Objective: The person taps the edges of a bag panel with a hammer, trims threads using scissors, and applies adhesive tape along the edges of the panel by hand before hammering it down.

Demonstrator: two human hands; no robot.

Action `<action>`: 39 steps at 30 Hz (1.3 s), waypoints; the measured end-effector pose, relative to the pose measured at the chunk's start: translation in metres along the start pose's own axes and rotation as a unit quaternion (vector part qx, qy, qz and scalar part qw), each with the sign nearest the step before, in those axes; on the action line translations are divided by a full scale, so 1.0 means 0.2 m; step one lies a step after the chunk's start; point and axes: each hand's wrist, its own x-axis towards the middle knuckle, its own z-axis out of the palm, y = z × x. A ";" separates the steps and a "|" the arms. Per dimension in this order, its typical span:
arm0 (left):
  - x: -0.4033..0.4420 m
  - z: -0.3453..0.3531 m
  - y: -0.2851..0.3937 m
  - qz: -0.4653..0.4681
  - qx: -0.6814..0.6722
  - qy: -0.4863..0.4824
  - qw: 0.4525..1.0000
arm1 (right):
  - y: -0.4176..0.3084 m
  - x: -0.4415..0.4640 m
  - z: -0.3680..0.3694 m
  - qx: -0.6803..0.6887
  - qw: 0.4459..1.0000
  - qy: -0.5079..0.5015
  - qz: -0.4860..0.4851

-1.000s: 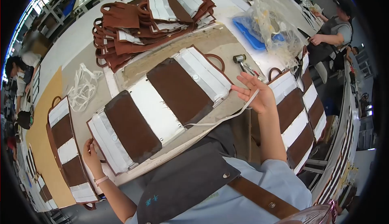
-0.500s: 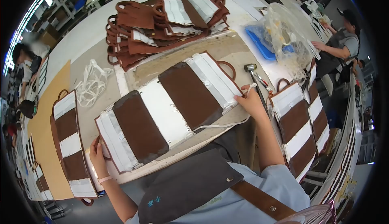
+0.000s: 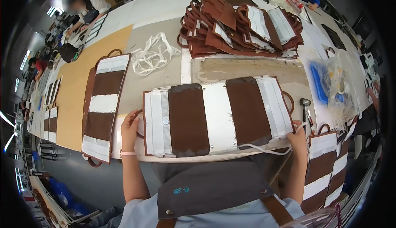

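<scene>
A flat brown and white bag panel (image 3: 216, 118) lies across the table's front edge, with a brown loop handle at each end. My left hand (image 3: 130, 128) is closed at its left end, on the brown handle. My right hand (image 3: 298, 135) is closed at the right end, on the panel's corner, with a white strap (image 3: 264, 149) running from the panel's lower edge to these fingers. Left of my left hand lies another striped bag panel (image 3: 109, 98). A hammer (image 3: 305, 108) rests beyond my right hand.
Brown bag pieces (image 3: 243, 25) are piled at the back. Tangled white straps (image 3: 153, 54) lie behind the left end. A blue tray (image 3: 318, 83) with clear plastic bags (image 3: 340, 87) is at the right, above more striped panels (image 3: 324, 162). Other people (image 3: 93, 9) work around the table.
The view has swung to the left, so the panel now looks nearly level. My right hand, raised and spread a second ago, has come down and closed on the panel's right end.
</scene>
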 end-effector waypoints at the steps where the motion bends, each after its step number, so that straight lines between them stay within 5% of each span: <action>1: -0.02 -0.01 0.00 -0.022 0.010 0.006 1.000 | -0.01 -0.04 -0.01 0.029 0.999 -0.005 0.012; 5: -0.05 0.00 -0.10 0.079 0.004 -0.003 0.997 | 0.03 -0.11 -0.09 -0.019 0.996 0.051 0.076; 8: -0.06 0.00 -0.05 0.090 0.034 -0.017 0.995 | -0.14 -0.16 -0.30 0.066 0.989 0.107 0.080; 12: -0.05 -0.02 -0.08 0.084 0.030 -0.032 0.996 | -0.33 -0.21 -0.67 0.083 0.927 0.349 -0.111; 14: -0.05 -0.01 -0.06 0.086 0.040 -0.033 0.995 | -0.57 -0.27 -0.64 0.048 0.911 0.377 -0.161; 16: -0.07 -0.01 -0.04 0.084 0.043 -0.028 0.995 | -0.67 -0.27 -0.56 0.002 0.941 0.277 -0.196; 20: -0.06 -0.03 -0.01 0.092 0.098 -0.006 0.991 | -0.85 -0.16 -0.16 -0.132 0.975 -0.079 -0.160; 21: -0.08 -0.04 0.08 0.088 0.255 0.002 0.963 | -0.86 -0.13 -0.02 -0.173 0.948 -0.133 -0.233; 24: -0.13 0.03 0.31 0.241 0.295 0.042 0.924 | -0.93 -0.09 0.37 -0.153 0.857 -0.354 -0.342; 25: -0.18 0.10 0.46 0.225 0.208 -0.001 0.952 | -0.94 -0.07 0.48 -0.176 0.822 -0.420 -0.342; 30: -0.34 0.35 0.78 0.299 0.057 -0.306 0.902 | -1.20 -0.14 0.76 -0.174 0.747 -0.548 -0.334; 34: -0.32 0.40 0.78 0.301 0.025 -0.371 0.878 | -1.22 -0.14 0.80 -0.172 0.709 -0.615 -0.299; 39: -0.33 0.43 0.76 0.273 -0.014 -0.345 0.898 | -1.20 -0.12 0.77 -0.095 0.740 -0.591 -0.306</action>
